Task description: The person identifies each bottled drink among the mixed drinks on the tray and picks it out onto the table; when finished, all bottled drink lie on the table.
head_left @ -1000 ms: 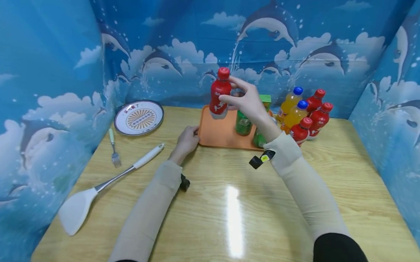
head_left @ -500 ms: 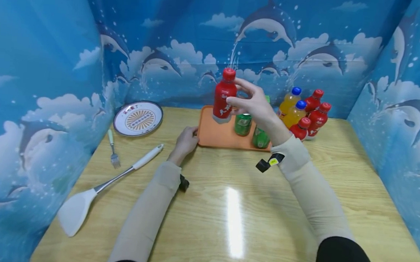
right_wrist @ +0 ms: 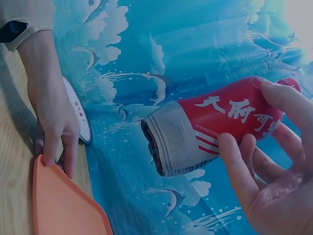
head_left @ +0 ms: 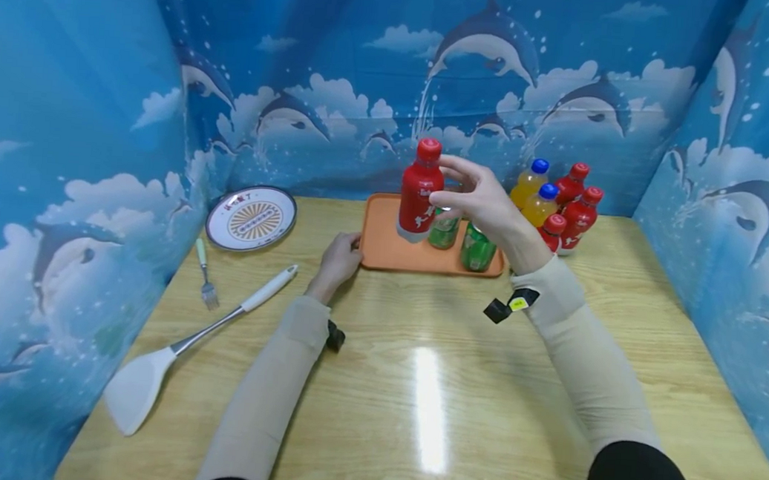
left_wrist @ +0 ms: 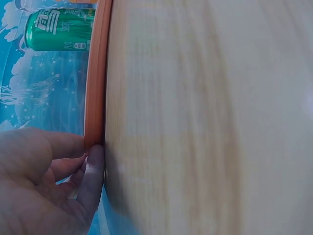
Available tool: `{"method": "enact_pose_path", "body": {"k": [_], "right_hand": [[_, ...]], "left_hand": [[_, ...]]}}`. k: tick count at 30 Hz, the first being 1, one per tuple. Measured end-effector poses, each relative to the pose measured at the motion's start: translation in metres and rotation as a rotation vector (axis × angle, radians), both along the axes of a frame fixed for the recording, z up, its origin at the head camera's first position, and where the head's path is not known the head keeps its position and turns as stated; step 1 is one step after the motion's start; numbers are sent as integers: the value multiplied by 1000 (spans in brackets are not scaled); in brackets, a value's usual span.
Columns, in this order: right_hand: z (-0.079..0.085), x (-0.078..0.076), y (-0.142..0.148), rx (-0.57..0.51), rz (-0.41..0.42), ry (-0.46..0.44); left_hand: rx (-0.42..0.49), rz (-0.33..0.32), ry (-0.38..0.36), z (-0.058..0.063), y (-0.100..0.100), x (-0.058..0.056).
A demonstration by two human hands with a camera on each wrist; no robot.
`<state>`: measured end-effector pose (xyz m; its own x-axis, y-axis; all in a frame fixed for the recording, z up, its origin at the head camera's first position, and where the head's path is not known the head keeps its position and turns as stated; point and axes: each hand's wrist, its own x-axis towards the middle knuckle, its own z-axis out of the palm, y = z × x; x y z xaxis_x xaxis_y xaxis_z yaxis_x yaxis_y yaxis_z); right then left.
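An orange tray (head_left: 379, 243) lies at the back of the table. Its left edge is pinched by my left hand (head_left: 338, 260); in the left wrist view the thumb and fingers meet at the tray rim (left_wrist: 96, 83). Above the tray, my right hand (head_left: 487, 206) holds a red soda bottle (head_left: 418, 201) with a red cap, upright in the head view and apart from the tray. White lettering and a grey lower band show on the bottle (right_wrist: 227, 112) in the right wrist view. Two green drink cans, a rear can (head_left: 444, 233) and a front can (head_left: 478, 248), stand on the tray.
Right of the tray stand several bottles: orange drinks with blue caps (head_left: 539, 206) and red bottles (head_left: 580, 220). To the left are a patterned plate (head_left: 252, 218), a fork (head_left: 207, 280) and a white spatula (head_left: 147, 383). A dolphin-print curtain (head_left: 343, 59) encloses the table.
My right hand has carried the red bottle a little to the right and slightly lower, over the tray. My left hand stays at the tray's left edge.
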<state>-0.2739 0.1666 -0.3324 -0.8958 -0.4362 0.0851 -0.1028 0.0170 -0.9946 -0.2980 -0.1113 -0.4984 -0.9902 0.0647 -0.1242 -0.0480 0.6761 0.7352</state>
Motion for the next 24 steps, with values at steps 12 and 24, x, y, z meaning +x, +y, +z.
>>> {"method": "enact_pose_path", "body": {"k": [12, 24], "right_hand": [[2, 15, 31, 47, -51, -56], [-1, 29, 79, -17, -47, 17]], "left_hand": [[-13, -2, 8, -1, 0, 0], [-31, -32, 40, 0, -1, 2]]}}
